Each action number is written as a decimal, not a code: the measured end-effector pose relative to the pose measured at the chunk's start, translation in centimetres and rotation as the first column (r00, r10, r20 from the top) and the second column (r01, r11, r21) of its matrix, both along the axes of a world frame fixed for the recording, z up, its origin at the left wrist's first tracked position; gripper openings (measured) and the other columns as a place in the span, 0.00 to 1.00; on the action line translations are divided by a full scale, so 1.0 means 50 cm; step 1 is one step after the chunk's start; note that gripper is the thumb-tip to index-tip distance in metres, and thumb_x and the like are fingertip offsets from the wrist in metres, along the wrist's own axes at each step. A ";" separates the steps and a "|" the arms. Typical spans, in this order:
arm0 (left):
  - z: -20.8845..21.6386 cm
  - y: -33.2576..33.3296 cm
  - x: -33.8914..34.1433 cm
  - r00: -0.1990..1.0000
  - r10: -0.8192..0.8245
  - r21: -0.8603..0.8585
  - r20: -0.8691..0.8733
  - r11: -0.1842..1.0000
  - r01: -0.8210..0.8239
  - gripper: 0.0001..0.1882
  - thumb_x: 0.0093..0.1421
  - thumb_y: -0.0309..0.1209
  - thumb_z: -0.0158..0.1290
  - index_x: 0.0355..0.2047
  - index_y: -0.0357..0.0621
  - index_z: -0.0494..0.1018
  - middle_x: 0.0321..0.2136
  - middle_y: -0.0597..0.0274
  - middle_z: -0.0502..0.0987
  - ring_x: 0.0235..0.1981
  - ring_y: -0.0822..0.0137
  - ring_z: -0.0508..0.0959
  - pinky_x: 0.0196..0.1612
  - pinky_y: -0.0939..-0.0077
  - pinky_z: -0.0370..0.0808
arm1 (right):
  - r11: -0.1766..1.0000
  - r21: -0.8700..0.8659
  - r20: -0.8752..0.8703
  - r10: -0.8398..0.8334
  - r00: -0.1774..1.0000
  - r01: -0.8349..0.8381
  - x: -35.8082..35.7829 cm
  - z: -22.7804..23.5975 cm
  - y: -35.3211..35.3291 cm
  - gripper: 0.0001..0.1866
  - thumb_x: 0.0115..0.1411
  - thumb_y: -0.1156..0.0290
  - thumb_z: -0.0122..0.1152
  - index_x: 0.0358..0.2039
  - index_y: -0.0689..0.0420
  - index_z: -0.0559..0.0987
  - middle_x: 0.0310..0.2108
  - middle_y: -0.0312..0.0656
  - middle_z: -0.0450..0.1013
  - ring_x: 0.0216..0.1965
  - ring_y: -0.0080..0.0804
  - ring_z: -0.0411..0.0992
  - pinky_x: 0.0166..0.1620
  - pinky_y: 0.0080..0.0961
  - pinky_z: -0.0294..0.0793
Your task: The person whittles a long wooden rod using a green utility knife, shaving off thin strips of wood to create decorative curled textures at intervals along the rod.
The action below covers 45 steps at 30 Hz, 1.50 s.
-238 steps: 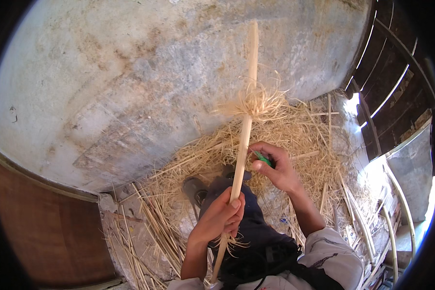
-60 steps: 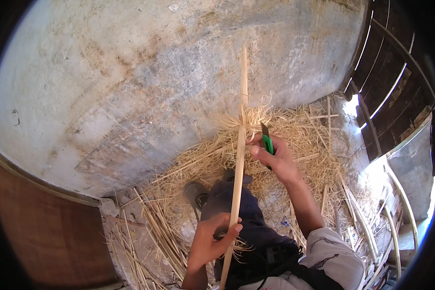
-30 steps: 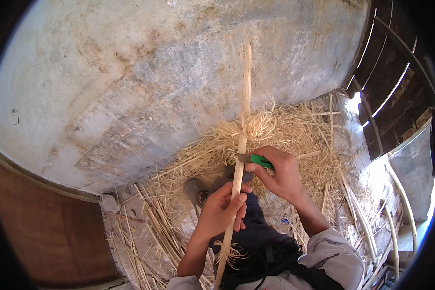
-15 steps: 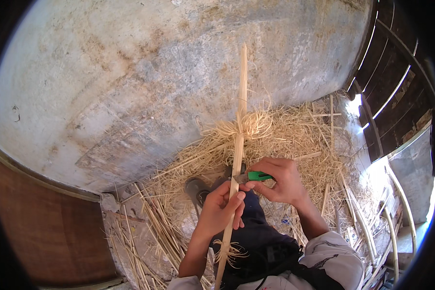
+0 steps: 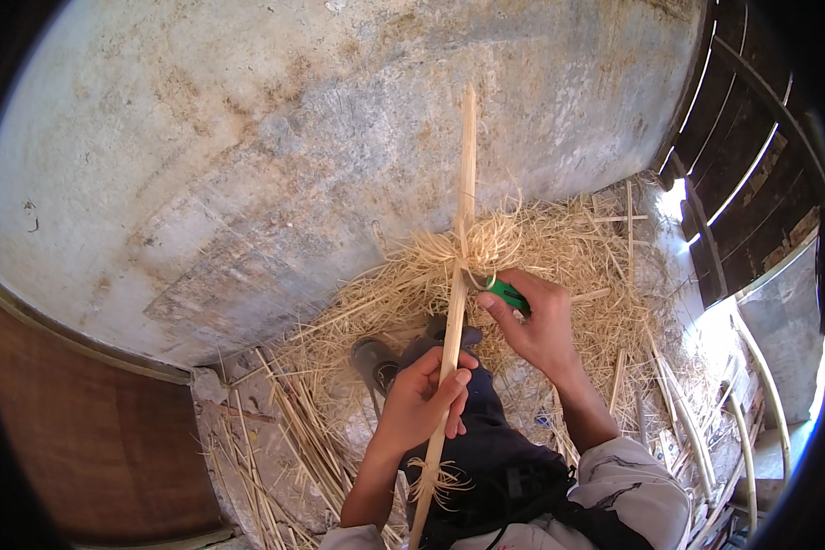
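A long pale strip of wood or bamboo (image 5: 456,316) runs upright through the middle, its far end before the wall. Thumb and fingers of my left hand (image 5: 426,401) are closed round its lower part. My right hand (image 5: 539,325) grips a green-handled utility knife (image 5: 509,295). The blade meets the strip just below a bunch of curled shavings (image 5: 486,240) still hanging on it. A smaller tuft of shavings (image 5: 438,483) clings to the strip below my left hand.
A stained plaster wall (image 5: 339,147) rises ahead. Loose shavings (image 5: 577,247) heap the floor, with thin strips (image 5: 293,431) at left. A brown panel (image 5: 92,422) stands left; dark slatted boards (image 5: 752,156) and curved poles (image 5: 756,385) are at right. My shoe (image 5: 373,362) shows below.
My right hand has moved the knife up along the strip, away from my left hand, to the bunch of shavings. The strip's far end has shifted slightly right; my left hand keeps its hold.
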<state>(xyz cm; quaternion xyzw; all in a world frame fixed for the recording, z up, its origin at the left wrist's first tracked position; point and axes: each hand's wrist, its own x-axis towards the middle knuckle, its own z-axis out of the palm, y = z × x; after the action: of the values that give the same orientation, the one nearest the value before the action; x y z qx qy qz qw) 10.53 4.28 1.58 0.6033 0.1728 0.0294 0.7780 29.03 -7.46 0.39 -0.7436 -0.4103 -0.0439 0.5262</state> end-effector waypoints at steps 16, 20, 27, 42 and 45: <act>-0.001 0.002 -0.001 1.000 -0.026 0.000 0.002 1.000 0.026 0.12 0.76 0.30 0.51 0.55 0.38 0.72 0.20 0.68 0.73 0.16 0.76 0.75 0.24 0.78 0.78 | 0.997 0.014 -0.048 -0.074 0.996 0.075 0.012 0.012 -0.007 0.13 0.65 0.62 0.72 0.39 0.59 0.85 0.24 0.42 0.78 0.24 0.33 0.77 0.29 0.30 0.73; -0.001 0.001 -0.001 1.000 -0.026 -0.002 -0.009 1.000 0.026 0.12 0.75 0.30 0.51 0.55 0.37 0.72 0.20 0.68 0.73 0.16 0.76 0.75 0.24 0.77 0.78 | 0.996 0.015 -0.037 -0.089 0.995 0.090 0.015 0.009 -0.008 0.13 0.64 0.63 0.73 0.40 0.59 0.85 0.25 0.42 0.78 0.24 0.33 0.77 0.29 0.30 0.73; 0.007 -0.005 0.004 1.000 0.001 0.007 -0.021 1.000 -0.001 0.11 0.76 0.29 0.50 0.53 0.36 0.72 0.17 0.69 0.73 0.14 0.76 0.75 0.21 0.77 0.75 | 0.984 0.068 -0.097 -0.159 0.982 0.166 0.030 -0.003 -0.023 0.13 0.66 0.63 0.71 0.41 0.61 0.85 0.23 0.42 0.77 0.23 0.29 0.73 0.28 0.27 0.71; 0.006 -0.013 0.000 0.999 0.041 0.067 -0.008 0.997 -0.041 0.14 0.77 0.34 0.49 0.55 0.36 0.73 0.19 0.70 0.71 0.14 0.79 0.73 0.22 0.79 0.77 | 0.980 -0.081 -0.006 0.181 0.984 -0.181 -0.018 -0.013 -0.049 0.16 0.63 0.60 0.75 0.42 0.60 0.84 0.33 0.44 0.82 0.29 0.38 0.82 0.32 0.31 0.80; 0.012 -0.019 0.000 0.998 0.062 0.095 -0.011 0.994 -0.060 0.15 0.78 0.33 0.46 0.56 0.36 0.73 0.17 0.72 0.69 0.13 0.81 0.70 0.20 0.79 0.75 | 0.980 -0.033 0.011 0.197 0.980 -0.197 -0.017 -0.023 -0.043 0.16 0.62 0.60 0.75 0.41 0.59 0.85 0.33 0.44 0.82 0.28 0.39 0.82 0.31 0.32 0.79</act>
<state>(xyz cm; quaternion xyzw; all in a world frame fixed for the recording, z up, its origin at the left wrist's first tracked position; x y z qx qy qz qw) 10.53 3.34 2.16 0.6340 0.1951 0.0570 0.7461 28.18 -9.63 -0.78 -0.7071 -0.4863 0.0095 0.5133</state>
